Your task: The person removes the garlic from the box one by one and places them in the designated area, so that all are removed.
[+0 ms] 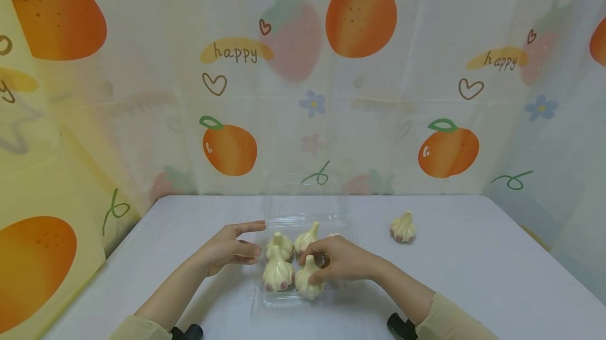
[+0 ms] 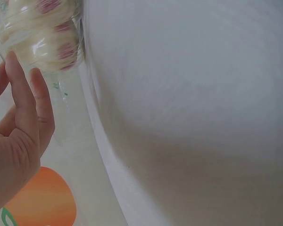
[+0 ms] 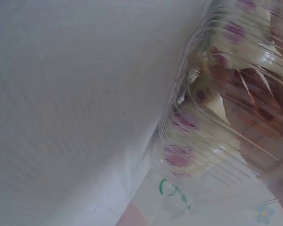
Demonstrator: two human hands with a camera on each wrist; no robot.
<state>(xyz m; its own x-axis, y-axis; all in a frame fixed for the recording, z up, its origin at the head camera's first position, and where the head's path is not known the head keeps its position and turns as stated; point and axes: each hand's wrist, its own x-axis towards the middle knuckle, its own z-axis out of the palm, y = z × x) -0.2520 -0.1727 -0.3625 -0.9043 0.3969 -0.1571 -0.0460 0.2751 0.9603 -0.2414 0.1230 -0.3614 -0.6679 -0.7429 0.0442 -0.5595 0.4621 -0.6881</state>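
Behind a white table (image 1: pixel 473 266) we see a pale backdrop (image 1: pixel 289 108) printed with oranges (image 1: pixel 361 21), faint strawberries (image 1: pixel 295 35), hearts (image 1: pixel 214 84), flowers (image 1: pixel 312 103) and the word "happy" (image 1: pixel 235 52). It looks yellowish on our left and bluish-grey on our right; soft shadows (image 1: pixel 215 295) lie across the table.

Head view, centre: one garlic bulb (image 1: pixel 333 234) mostly hidden behind right hand (image 1: pixel 342 259). Right wrist view: clear box (image 3: pixel 243 175) cut off upper right.

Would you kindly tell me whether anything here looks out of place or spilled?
Only one thing, mildly: a lone garlic bulb stands on the white table, right of the open clear container, while the other bulbs in view are in or over it, one held by the right hand. I see no spill or damage.
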